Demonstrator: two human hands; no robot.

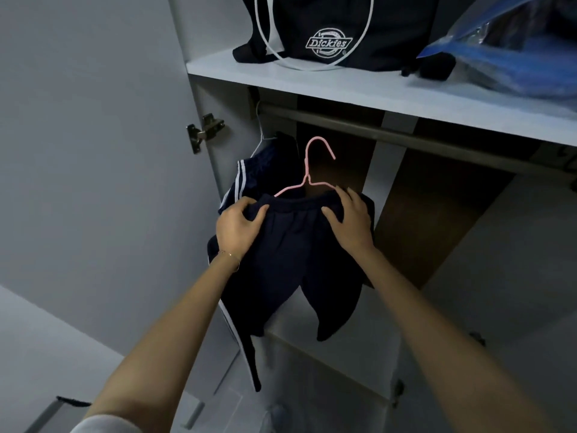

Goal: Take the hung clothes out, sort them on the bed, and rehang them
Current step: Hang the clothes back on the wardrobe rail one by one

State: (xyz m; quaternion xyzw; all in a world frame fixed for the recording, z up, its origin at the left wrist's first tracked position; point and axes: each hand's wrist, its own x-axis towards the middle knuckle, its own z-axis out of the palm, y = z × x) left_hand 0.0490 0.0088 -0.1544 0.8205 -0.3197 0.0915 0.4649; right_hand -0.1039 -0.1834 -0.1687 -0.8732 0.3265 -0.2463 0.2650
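navy white-striped track pants hung far L, wardrobe | L hand clamped on L waistband, dk navy fabric shorts | shorts on thin pink wire hanger, hook below grey metal rail | R hand grips R waistband

Dim white wardrobe, hinged door

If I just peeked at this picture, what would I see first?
Right in the middle, the left hand and the right hand grip dark blue shorts on a pink hanger, whose hook sits just below the wardrobe rail, not on it. On the shelf above sits a black bag with a white Dickies badge. Striped trousers hang at the rail's left end.
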